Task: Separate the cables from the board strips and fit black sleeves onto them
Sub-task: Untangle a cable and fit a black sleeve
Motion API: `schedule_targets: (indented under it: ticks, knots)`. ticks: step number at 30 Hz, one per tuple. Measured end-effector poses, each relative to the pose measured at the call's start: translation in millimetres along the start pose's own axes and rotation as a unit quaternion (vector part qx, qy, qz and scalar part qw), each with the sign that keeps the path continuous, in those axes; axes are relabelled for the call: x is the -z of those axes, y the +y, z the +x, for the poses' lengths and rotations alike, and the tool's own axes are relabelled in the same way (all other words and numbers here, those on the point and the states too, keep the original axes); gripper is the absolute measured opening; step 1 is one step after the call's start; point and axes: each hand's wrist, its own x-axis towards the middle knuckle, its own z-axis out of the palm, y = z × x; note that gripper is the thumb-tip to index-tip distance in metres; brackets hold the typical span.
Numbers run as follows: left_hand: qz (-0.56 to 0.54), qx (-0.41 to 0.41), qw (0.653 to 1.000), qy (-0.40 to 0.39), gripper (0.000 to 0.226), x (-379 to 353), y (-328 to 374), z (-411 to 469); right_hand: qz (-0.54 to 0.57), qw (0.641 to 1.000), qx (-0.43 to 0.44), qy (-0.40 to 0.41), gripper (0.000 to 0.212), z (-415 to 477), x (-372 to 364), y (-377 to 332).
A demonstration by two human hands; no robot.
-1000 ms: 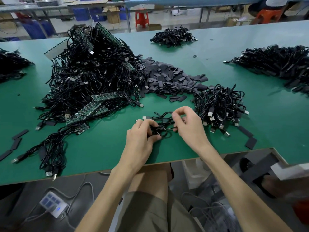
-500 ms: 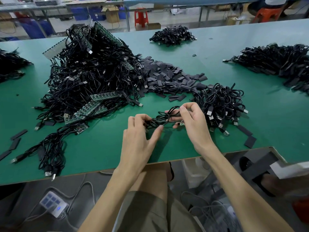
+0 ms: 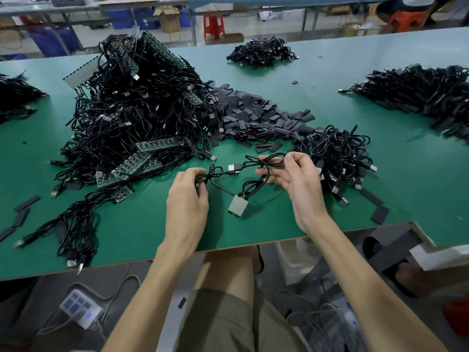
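Item: one cable (image 3: 223, 188), held above desk (image 3: 279, 219) near front edge, small board end (image 3: 238, 206) dangling between hands.
Step, judged: cable off strips, being straightened; no sleeve on it yet.
Next likely: take one from black sleeves (image 3: 253, 110) pile, slide over board end.
Left hand (image 3: 186, 199): fingers (image 3: 200, 174) curled, pinching cable.
Right hand (image 3: 297, 179): thumb and forefinger pinching loop, other fingers (image 3: 269, 172) spread.

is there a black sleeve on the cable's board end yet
No, the board end of the held cable shows bare grey.
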Motion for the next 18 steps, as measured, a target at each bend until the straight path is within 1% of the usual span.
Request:
schedule_targets:
  ticks: [4,6,9,10,12,13,15,18]
  knots:
    - [0.022,0.001,1.000,0.010,0.024,1.5,-6.8,7.5,0.021,1.000,-0.010,0.014,0.009,1.6,0.3,1.2]
    - [0.023,0.012,1.000,0.015,0.023,1.4,-9.6,10.4,0.029,0.999,-0.013,0.007,0.009,2.2,1.6,1.6]
    - [0.020,0.023,0.999,0.017,0.021,0.7,-13.3,16.0,0.006,1.000,-0.011,-0.010,0.011,2.5,1.6,2.9]
    - [0.000,0.031,0.999,0.016,0.020,0.7,-14.1,18.2,-0.006,1.000,-0.009,-0.012,0.011,2.6,0.9,3.6]
    - [-0.090,0.071,0.993,0.026,0.018,1.0,-13.2,22.5,-0.037,0.999,-0.011,-0.013,0.010,3.1,-0.6,6.1]
    - [-0.146,0.096,0.984,0.043,0.017,1.2,-12.3,24.1,-0.056,0.998,-0.016,-0.013,0.010,3.3,-1.1,7.8]
    - [-0.255,0.131,0.954,0.092,0.015,4.6,-9.7,26.5,-0.090,0.995,-0.030,-0.019,0.010,3.3,-2.8,10.7]
    - [-0.390,0.130,0.899,0.150,0.012,12.8,0.9,28.4,-0.159,0.985,-0.030,-0.057,0.010,2.0,-4.6,13.7]
